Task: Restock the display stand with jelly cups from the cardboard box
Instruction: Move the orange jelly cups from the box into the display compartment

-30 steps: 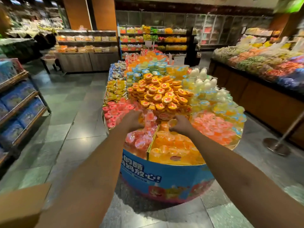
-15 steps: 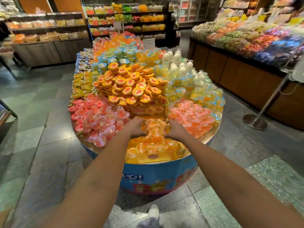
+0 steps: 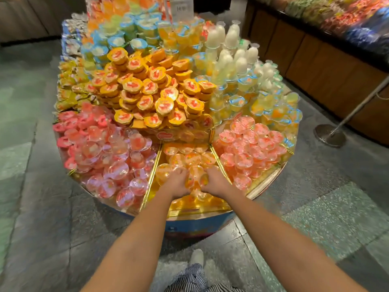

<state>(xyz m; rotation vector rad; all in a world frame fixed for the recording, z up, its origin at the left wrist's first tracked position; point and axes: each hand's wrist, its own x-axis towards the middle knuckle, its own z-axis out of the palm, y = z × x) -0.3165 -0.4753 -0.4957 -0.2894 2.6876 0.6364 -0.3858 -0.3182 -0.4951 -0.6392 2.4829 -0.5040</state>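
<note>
Both hands have drawn back toward the near rim of the display stand (image 3: 195, 228), within its near middle wedge. The left hand (image 3: 176, 183) and right hand (image 3: 215, 180) curl their fingers onto orange jelly cups (image 3: 195, 172) bunched between them. Writing under the red logo (image 3: 165, 136) and on the far price card (image 3: 181, 7) is too blurred to read.
</note>
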